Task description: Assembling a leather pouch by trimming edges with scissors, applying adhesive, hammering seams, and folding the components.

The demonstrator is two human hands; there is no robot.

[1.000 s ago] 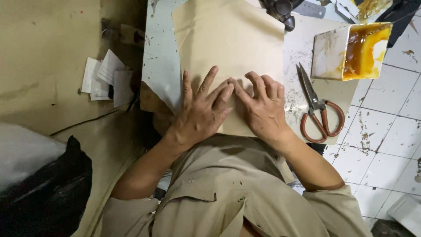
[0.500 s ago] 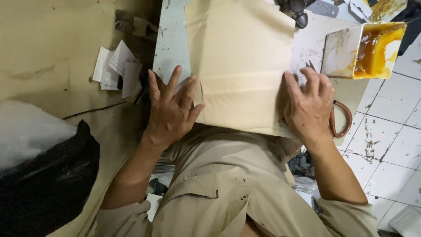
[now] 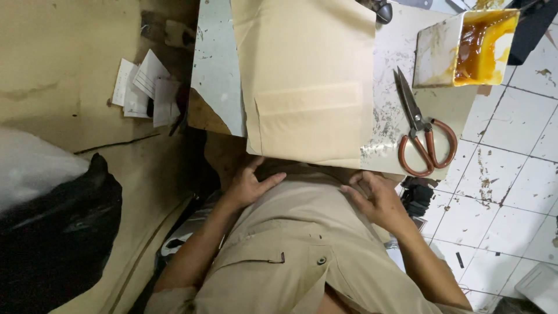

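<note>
Since the earlier frame, you withdrew both hands off the folded brown paper [image 3: 308,87] to the table's near edge. Your left hand [image 3: 247,186] and right hand [image 3: 378,200] lay open, gripping nothing. Unheld, the fold could spring open; the glue tray [image 3: 465,49] stood near.

The brown paper sheet [image 3: 308,87] runs off the top edge, so its far end is out of sight, and it hides the middle of the worn board [image 3: 218,75] beneath. The glue tray [image 3: 465,46] is cut off at the top. The dark object [image 3: 381,9] above the paper shows only partly. The white slips [image 3: 142,87] are too small to read.
</note>
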